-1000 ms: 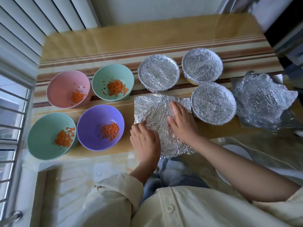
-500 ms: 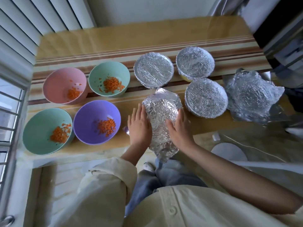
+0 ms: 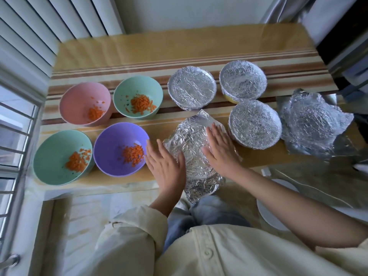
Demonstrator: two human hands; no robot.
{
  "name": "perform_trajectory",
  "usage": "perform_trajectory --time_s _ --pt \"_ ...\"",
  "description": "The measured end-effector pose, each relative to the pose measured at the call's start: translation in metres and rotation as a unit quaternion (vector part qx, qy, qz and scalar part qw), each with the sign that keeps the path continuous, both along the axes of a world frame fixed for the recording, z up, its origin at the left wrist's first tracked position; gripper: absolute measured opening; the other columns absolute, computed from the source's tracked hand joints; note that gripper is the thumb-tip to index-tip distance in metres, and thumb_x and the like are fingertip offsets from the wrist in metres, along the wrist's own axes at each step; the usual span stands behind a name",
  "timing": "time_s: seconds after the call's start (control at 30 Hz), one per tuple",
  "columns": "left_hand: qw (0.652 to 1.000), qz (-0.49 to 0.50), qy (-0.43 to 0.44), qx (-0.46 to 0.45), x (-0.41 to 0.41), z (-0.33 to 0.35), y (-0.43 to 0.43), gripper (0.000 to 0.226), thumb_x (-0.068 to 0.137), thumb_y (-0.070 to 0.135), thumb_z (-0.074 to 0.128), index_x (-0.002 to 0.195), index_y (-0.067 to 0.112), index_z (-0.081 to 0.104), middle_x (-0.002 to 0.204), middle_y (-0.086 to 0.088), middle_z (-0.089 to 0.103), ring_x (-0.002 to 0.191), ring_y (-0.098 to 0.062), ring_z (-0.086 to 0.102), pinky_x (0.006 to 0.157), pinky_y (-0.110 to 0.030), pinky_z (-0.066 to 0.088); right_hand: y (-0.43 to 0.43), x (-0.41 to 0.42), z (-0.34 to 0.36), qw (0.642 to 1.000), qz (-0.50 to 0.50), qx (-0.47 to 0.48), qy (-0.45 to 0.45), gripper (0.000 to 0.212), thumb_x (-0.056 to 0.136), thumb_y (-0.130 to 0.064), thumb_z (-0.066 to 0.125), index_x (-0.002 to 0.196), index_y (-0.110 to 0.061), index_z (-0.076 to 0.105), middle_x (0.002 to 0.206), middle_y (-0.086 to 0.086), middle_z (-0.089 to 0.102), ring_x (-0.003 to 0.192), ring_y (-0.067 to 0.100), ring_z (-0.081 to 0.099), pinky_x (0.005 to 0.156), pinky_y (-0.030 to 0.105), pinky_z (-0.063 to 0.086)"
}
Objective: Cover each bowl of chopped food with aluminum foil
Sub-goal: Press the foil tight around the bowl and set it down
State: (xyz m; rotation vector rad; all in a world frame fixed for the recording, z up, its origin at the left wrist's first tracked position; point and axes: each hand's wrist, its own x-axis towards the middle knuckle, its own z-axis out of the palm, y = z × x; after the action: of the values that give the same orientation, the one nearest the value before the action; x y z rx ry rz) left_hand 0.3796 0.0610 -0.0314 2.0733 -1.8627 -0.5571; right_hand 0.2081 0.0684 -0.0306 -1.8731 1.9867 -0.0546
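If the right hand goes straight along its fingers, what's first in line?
Likely the raised far flap of the crumpled aluminium foil sheet under the right hand; beyond it, the round foil-covered bowl behind. Depth unclear.

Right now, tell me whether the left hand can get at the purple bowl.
Probably yes. The left hand rests open against the foil, its fingertips right beside the purple bowl, with nothing between them.

I can see a striped cloth (image 3: 139, 66) on the table (image 3: 298, 176), white blinds (image 3: 49, 22) upper left, window bars (image 3: 16, 136) at left and a white plate (image 3: 268, 218) lower right.
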Motion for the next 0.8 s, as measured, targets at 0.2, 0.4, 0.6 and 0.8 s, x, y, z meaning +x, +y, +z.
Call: perform_trajectory --time_s 0.2,0.4,0.6,0.8 --pt "0.988 -0.113 -0.054 -0.09 0.007 -0.004 0.002 0.062 0.09 0.04 0.044 0.136 -0.001 0.048 0.152 -0.027 0.032 0.142 -0.041 0.026 0.118 -0.05 0.015 0.007 0.01 -0.002 0.999 0.003 0.019 0.044 0.07 0.097 -0.055 0.007 0.148 -0.016 -0.021 0.153 0.006 -0.033 0.14 0.019 -0.033 0.114 0.037 -0.018" --pt "0.986 -0.11 -0.078 -0.099 0.016 -0.005 -0.013 0.062 0.092 0.037 0.037 0.136 -0.005 0.048 0.152 -0.026 0.035 0.144 -0.042 0.027 0.119 -0.046 0.006 0.006 0.022 0.003 0.998 -0.062 0.032 0.0 0.073 0.1 -0.052 0.017 0.151 -0.012 -0.016 0.156 0.005 -0.027 0.142 0.019 -0.028 0.114 0.038 -0.016" --pt "0.981 -0.153 -0.073 -0.097 -0.009 -0.001 0.006 0.062 0.093 0.035 0.035 0.14 -0.003 0.046 0.151 -0.025 0.037 0.143 -0.041 0.031 0.118 -0.048 0.012 0.013 0.039 0.015 0.986 -0.156 0.047 -0.03 0.074 0.101 -0.05 0.024 0.152 -0.006 -0.006 0.16 0.01 -0.015 0.147 0.024 -0.013 0.116 0.041 -0.001" --pt "0.984 -0.138 -0.09 -0.074 -0.013 -0.008 0.007 0.069 0.095 0.041 0.028 0.145 -0.005 0.039 0.155 -0.025 0.03 0.147 -0.04 0.024 0.118 -0.049 0.006 0.019 0.022 0.012 0.991 -0.117 -0.062 0.007 0.068 0.096 -0.053 0.022 0.151 -0.014 0.02 0.16 0.004 0.006 0.145 0.023 0.005 0.114 0.045 0.011"
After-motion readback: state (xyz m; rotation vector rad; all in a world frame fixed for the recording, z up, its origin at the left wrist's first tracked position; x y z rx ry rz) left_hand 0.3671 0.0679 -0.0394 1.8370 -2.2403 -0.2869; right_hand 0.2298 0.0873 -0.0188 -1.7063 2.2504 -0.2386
